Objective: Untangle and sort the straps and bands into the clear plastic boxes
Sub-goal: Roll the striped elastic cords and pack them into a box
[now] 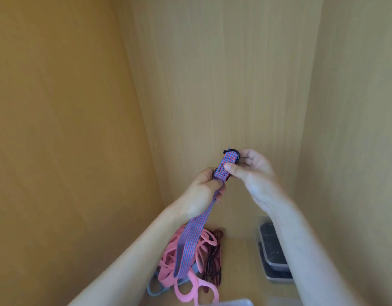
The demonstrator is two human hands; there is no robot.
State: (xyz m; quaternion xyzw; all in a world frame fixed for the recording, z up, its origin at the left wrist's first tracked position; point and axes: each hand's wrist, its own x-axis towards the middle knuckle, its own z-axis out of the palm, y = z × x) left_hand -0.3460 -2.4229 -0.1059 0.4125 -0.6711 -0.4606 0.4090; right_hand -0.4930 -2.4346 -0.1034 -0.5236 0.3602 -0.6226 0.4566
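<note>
Wooden cabinet interior; floor [239, 239] pale wood.

Left hand [202, 191]: raised, fingers curled round the blue-and-red striped strap [190, 241], gripping just below its folded top. The strap hangs down and left from that grip, its tail reaching the pile.

Pile on the floor, near left: grey-blue band [155, 289], pink bands [205, 282], dark red strap [214, 261], all tangled and touching.

Right hand [253, 171]: thumb and fingers pinch the strap's top end by the black rings [233, 151].

Far right on the floor: clear plastic boxes [276, 259], stacked, partly hidden by the right forearm.
</note>
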